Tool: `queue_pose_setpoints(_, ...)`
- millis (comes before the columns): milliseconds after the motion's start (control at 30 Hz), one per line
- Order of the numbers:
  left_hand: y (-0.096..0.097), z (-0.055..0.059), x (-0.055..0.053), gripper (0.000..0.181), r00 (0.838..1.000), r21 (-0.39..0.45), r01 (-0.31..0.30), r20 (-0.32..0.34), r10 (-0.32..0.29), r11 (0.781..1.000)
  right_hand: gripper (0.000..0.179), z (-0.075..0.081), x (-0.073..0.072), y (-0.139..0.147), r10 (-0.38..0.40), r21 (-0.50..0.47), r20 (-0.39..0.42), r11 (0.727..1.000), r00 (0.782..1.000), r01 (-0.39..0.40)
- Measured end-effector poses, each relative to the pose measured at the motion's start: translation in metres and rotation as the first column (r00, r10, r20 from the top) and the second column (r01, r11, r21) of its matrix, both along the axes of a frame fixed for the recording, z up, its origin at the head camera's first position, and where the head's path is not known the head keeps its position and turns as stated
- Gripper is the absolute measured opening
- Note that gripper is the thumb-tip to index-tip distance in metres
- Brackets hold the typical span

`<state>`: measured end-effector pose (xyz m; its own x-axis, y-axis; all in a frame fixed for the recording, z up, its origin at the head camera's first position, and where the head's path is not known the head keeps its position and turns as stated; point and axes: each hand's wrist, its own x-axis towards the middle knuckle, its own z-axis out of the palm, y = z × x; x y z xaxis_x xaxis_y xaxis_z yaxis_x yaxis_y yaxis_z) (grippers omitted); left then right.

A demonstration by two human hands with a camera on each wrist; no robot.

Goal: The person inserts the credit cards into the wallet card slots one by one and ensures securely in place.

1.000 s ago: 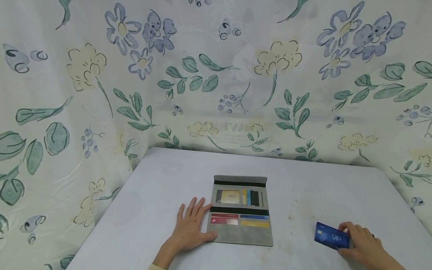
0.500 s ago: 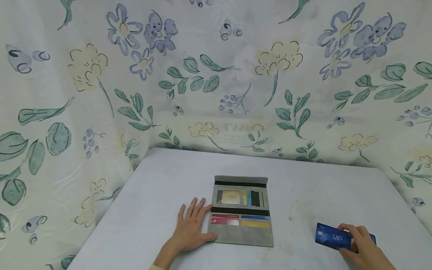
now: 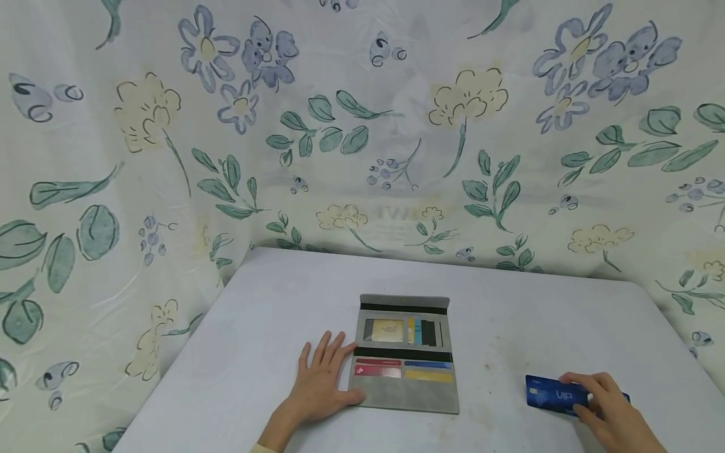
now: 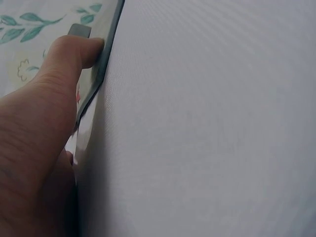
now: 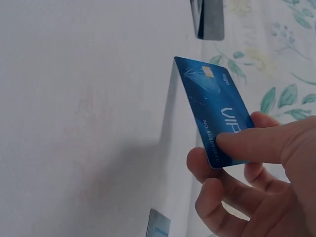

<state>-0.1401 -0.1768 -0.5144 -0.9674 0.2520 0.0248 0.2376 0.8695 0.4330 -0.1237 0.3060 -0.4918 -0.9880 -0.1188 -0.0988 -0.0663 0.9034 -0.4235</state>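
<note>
A grey wallet (image 3: 403,393) lies unfolded on the white table, with several cards in its slots and more behind its upper windows. My left hand (image 3: 320,380) rests spread at the wallet's left side, its thumb on the lower panel. In the left wrist view that thumb (image 4: 91,49) touches the wallet's edge. To the right, my right hand (image 3: 614,409) pinches a blue bank card (image 3: 549,395) between thumb and fingers. The right wrist view shows the card (image 5: 205,94) tilted above the table, its chip and "VIP" lettering visible.
Another card (image 5: 159,224) lies near the right hand, partly cut off in the right wrist view; a blue edge (image 3: 626,397) shows beyond the hand in the head view. A floral curtain (image 3: 362,157) hangs behind the white table (image 3: 294,283).
The right hand has shifted its hold on the blue bank card, which has turned slightly and sits more level. A blue edge now shows right of that hand. The left hand and wallet stay put.
</note>
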Motion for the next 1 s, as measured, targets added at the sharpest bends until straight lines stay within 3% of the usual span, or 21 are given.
queue_pose_setpoints(333, 0.000, 0.001, 0.000, 0.089, 1.000, 0.000, -0.001, 0.006, 0.001, 1.000, 0.043, 0.002, -0.002, -0.017, 0.032, -0.109, -0.035, 0.993, 0.999, -0.035)
queue_pose_setpoints(667, -0.001, 0.000, -0.001, 0.089, 1.000, -0.004, -0.003, 0.010, 0.003, 1.000, 0.046, 0.013, -0.016, -0.037, -0.017, -0.154, 0.112, 0.987, 0.994, 0.034)
queue_pose_setpoints(1000, -0.001, 0.000, -0.001, 0.089, 1.000, 0.004, -0.006, 0.021, 0.006, 1.000, 0.047, 0.018, -0.022, -0.052, 0.030, -0.222, 0.003, 0.975, 1.000, -0.029)
